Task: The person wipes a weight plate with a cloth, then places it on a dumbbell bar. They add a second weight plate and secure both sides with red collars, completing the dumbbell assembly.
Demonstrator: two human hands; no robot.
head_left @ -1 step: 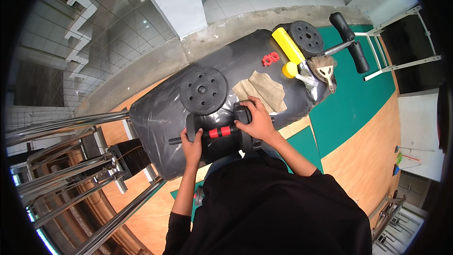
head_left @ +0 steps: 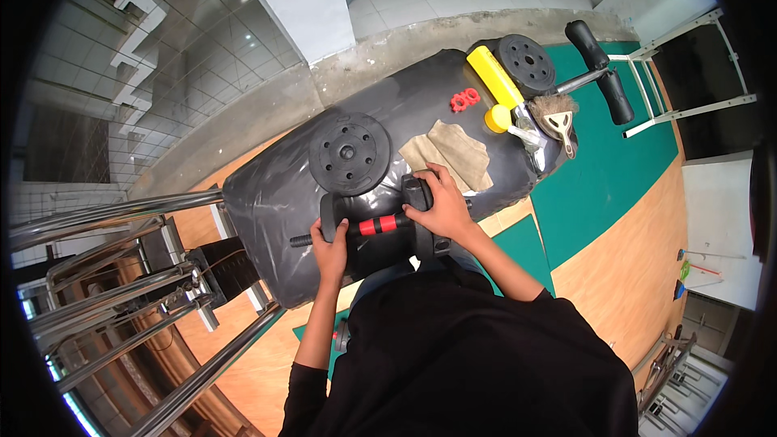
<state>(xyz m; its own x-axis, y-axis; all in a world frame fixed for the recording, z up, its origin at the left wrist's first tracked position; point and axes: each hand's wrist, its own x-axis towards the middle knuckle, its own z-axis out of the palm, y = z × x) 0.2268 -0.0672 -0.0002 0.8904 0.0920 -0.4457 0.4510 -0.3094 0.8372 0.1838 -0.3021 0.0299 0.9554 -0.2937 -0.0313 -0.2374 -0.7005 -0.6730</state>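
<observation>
A dumbbell with a red-and-black grip (head_left: pixel 377 225) lies across the near side of a black padded bench (head_left: pixel 271 194). Its threaded bar end (head_left: pixel 300 240) sticks out to the left. My left hand (head_left: pixel 329 251) is closed around a small black weight plate (head_left: pixel 330 214) on the bar's left part, thumb toward the grip. At the other end, black plates (head_left: pixel 413 192) sit on the bar, and my right hand (head_left: pixel 445 204) grips them from above and the right. A large black plate (head_left: pixel 349 154) lies flat just beyond. Beside my right hand rests a tan cloth (head_left: pixel 450 154).
Toward the bench's far right are red collar nuts (head_left: pixel 464 99), a yellow bottle (head_left: pixel 495 77), a yellow cap (head_left: pixel 498 119), a brush (head_left: pixel 558 123) and another black plate (head_left: pixel 527 63). Metal rails (head_left: pixel 113 214) stand left. A padded leg roller (head_left: pixel 588 44) juts out at right.
</observation>
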